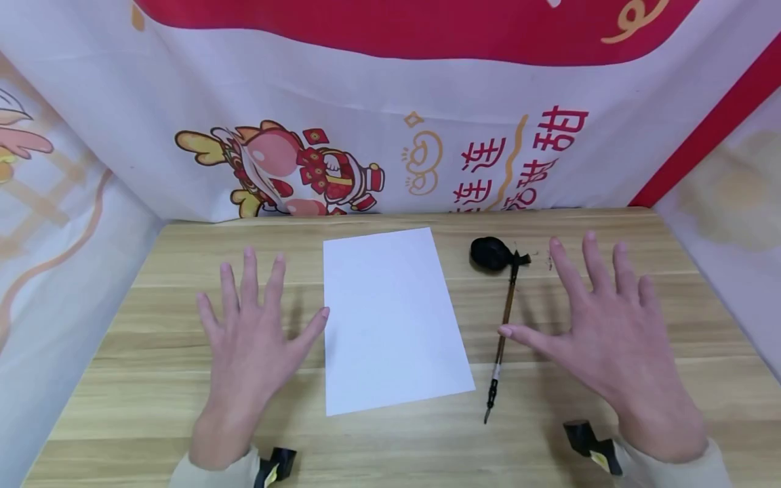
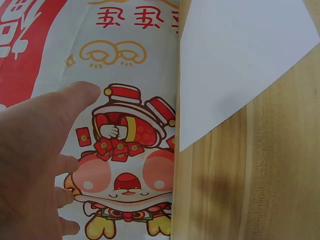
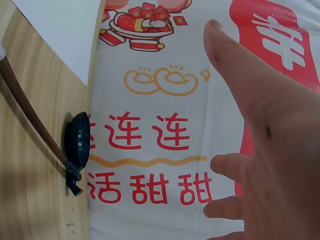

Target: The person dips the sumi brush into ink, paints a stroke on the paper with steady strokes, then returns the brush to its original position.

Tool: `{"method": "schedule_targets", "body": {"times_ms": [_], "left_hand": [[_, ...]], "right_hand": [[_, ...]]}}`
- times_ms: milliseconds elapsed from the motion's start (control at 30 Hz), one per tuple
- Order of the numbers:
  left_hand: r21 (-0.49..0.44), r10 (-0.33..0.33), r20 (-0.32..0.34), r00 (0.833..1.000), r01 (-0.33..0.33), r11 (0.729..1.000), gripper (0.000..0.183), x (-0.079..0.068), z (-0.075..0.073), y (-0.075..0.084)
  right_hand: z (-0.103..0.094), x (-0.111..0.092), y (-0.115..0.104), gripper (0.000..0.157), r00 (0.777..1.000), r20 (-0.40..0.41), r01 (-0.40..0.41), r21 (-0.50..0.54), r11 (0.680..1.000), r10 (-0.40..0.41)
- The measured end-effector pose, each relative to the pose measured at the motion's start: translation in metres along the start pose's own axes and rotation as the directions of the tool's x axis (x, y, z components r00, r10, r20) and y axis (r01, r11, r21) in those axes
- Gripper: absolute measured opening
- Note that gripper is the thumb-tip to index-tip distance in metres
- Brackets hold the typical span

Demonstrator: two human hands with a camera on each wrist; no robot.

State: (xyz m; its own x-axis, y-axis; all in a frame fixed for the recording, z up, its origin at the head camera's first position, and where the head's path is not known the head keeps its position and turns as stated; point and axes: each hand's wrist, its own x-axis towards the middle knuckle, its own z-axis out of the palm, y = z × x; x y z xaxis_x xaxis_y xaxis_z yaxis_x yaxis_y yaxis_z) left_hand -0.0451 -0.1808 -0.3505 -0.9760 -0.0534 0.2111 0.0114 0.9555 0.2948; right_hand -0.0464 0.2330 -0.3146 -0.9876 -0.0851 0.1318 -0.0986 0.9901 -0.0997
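Observation:
Both hands are held up over the wooden table with fingers spread and nothing in them. My left hand (image 1: pixel 250 346) is to the left of a blank white sheet of paper (image 1: pixel 390 325), its thumb tip overlapping the sheet's left edge in the head view. To the right of the paper lies a writing brush (image 1: pixel 505 312), its brown handle pointing toward me and its black head leaning at a small black dish (image 1: pixel 488 253). My right hand (image 1: pixel 616 339) is just right of the brush, its thumb tip overlapping the handle in the head view. The right wrist view also shows the dish (image 3: pixel 77 140).
A white and red printed cloth (image 1: pixel 342 88) hangs behind the table, with cartoon figures and red characters. More printed cloth (image 1: pixel 55 224) closes off both sides. Small dark specks mark the wooden tabletop (image 1: pixel 396 447) beside the dish. Each wrist wears a black camera mount (image 1: pixel 592 444).

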Motion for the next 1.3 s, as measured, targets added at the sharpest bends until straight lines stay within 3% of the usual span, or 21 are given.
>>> {"method": "schedule_targets", "body": {"times_ms": [300, 533, 733, 867, 1000, 1133, 1200, 1300], "left_hand": [[-0.016, 0.003, 0.005, 1.000, -0.003, 1.000, 0.099, -0.004, 0.002, 0.001], [-0.053, -0.029, 0.023, 0.999, 0.031, 0.998, 0.103, -0.018, 0.007, -0.003], [-0.072, -0.058, 0.089, 0.994, 0.064, 0.995, 0.103, -0.025, 0.018, -0.008], [-0.133, -0.045, 0.128, 0.991, 0.062, 0.989, 0.095, -0.025, 0.027, -0.010], [-0.282, 0.005, 0.126, 0.992, 0.031, 0.959, 0.075, -0.025, 0.038, -0.010], [-0.389, 0.069, 0.107, 0.992, -0.022, 0.921, 0.064, -0.023, 0.049, -0.007], [-0.405, 0.095, 0.105, 0.990, -0.045, 0.913, 0.062, -0.022, 0.054, -0.006], [-0.416, 0.113, 0.119, 0.986, -0.053, 0.908, 0.060, -0.021, 0.059, -0.004]], "right_hand": [[-0.002, -0.003, 0.000, 0.127, 1.000, 0.002, -0.001, 0.010, 1.000, 0.001], [0.002, -0.017, -0.002, 0.123, 1.000, 0.007, -0.020, 0.070, 0.997, 0.019], [0.005, -0.021, -0.001, 0.120, 0.998, 0.044, -0.045, 0.111, 0.993, 0.041], [0.007, -0.019, 0.002, 0.114, 0.999, 0.025, -0.031, 0.181, 0.983, 0.027], [0.013, -0.016, 0.006, 0.093, 0.994, -0.108, 0.051, 0.312, 0.949, -0.018], [0.028, -0.009, 0.010, 0.067, 0.958, -0.274, 0.192, 0.394, 0.899, -0.084], [0.036, -0.006, 0.013, 0.055, 0.953, -0.281, 0.232, 0.442, 0.866, -0.111], [0.048, -0.003, 0.018, 0.044, 0.967, -0.211, 0.237, 0.553, 0.799, -0.141]]}}
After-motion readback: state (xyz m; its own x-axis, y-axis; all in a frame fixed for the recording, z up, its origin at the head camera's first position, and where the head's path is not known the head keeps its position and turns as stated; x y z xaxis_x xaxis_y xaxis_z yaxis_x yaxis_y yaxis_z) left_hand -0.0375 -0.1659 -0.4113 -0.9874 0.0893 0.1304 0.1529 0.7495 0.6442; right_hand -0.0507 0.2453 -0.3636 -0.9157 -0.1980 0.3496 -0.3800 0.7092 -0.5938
